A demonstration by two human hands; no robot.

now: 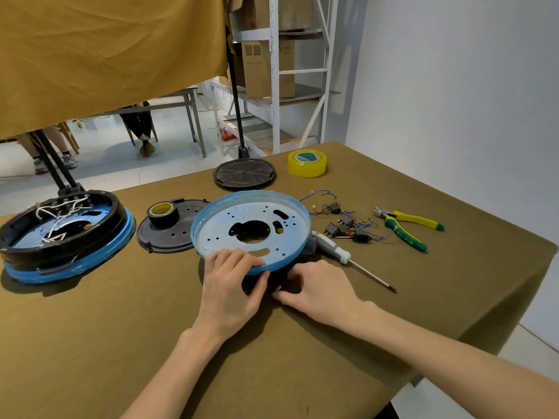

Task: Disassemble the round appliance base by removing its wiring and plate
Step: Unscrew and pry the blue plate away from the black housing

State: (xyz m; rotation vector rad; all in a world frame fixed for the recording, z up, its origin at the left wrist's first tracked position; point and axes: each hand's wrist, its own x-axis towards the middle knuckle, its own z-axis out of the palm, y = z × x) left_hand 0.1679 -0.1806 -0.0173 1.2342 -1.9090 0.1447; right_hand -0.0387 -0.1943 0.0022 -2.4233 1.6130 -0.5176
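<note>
Fingers: your left hand [231,285] curls its fingers over the near rim of the round blue-coated metal plate [251,229], thumb under the edge, gripping it. Your right hand [314,290] lies on the cloth just beside that rim, fingers bent, thumb stretched left toward a small dark bit; whether it pinches anything, you cannot tell.
Plate: tilted, near edge lifted off the table, far edge higher than the cloth behind it. Large round hole at centre, slots and small holes around it. A dark part sits under its near edge, mostly hidden.
Table: olive-brown cloth-covered table [127,328] carries everything.
Base: round black plastic appliance base with a blue band [65,234] stands well left of the plate, white wires looped inside it.
Cover: flat black round plastic cover [165,234] lies between base and plate, partly under the plate's left edge; a roll of black tape with a yellow core [162,210] sits on it.
Disc: second black ribbed round disc [244,173] lies further back.
Tape: roll of yellow clear tape [307,163] sits right of that disc.
Wiring: loose blue wires with small black switches [344,222] lie right of the plate.
Tools: grey-handled screwdriver [335,251] touches the plate's right edge; green-and-yellow-handled pliers [406,225] lie beyond the wires.
</note>
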